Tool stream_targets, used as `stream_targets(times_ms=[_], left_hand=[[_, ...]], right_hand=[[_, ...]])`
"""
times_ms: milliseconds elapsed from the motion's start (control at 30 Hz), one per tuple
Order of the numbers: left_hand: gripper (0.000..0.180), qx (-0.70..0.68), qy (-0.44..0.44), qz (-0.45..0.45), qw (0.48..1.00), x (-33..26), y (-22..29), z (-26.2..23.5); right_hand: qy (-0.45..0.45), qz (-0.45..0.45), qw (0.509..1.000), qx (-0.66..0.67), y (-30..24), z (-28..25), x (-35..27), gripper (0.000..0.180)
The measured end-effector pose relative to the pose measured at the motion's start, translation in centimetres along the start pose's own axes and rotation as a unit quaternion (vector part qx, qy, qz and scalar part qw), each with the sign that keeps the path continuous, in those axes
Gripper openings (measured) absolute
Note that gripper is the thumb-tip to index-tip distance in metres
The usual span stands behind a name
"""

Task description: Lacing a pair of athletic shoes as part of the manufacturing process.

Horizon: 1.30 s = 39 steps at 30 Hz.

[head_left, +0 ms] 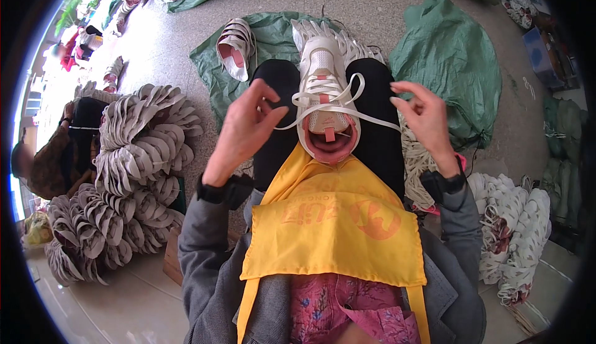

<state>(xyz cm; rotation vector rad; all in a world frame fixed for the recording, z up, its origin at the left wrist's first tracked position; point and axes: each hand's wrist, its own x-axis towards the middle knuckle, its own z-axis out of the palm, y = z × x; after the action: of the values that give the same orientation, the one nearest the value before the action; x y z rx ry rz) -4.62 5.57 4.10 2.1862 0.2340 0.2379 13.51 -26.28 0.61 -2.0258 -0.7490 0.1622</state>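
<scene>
A white shoe upper with pink lining lies between my knees, its opening toward me. Its white shoelace is threaded through the eyelets, with a loose loop at the right and ends trailing to both sides. My left hand hovers left of the shoe, thumb and fingers apart, near one trailing lace end. On the right, my right hand is raised with a gap between thumb and index finger, above the other lace end. Neither hand visibly holds anything. A yellow apron covers my lap below the shoe.
Stacks of pale shoe uppers stand at the left, more laced uppers at the right. A single upper rests on green sacking ahead. A green sack lies right of it. Another person sits far left.
</scene>
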Motion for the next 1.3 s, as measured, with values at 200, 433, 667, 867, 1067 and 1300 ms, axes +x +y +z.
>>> stream_targets(times_ms=[200,433,667,867,1067,1300], left_hand=[[0.015,-0.029,-0.018,0.024,0.999,1.5,-0.1,3.0],[0.008,-0.147,0.008,-0.019,0.989,1.5,-1.9,4.3],[0.006,-0.152,0.051,0.009,0.987,1.4,-1.6,5.2],[0.003,-0.154,0.062,-0.019,0.986,0.8,-1.3,5.1],[0.008,-0.107,0.092,0.029,0.99,0.8,-1.6,5.6],[0.023,-0.107,0.034,-0.056,0.992,0.3,0.1,4.7]], right_hand=[[-0.067,-0.108,0.992,-0.005,-3.2,4.6,4.6,0.032],[-0.136,-0.141,0.977,-0.086,-3.7,4.0,5.2,0.021],[-0.075,-0.226,0.969,-0.069,-3.3,5.0,5.2,0.017],[-0.122,-0.168,0.977,-0.052,-3.1,4.3,4.6,0.012],[-0.181,0.04,0.98,0.076,-2.6,2.4,3.3,0.005],[-0.206,0.067,0.952,0.215,-2.2,2.1,2.4,0.01]])
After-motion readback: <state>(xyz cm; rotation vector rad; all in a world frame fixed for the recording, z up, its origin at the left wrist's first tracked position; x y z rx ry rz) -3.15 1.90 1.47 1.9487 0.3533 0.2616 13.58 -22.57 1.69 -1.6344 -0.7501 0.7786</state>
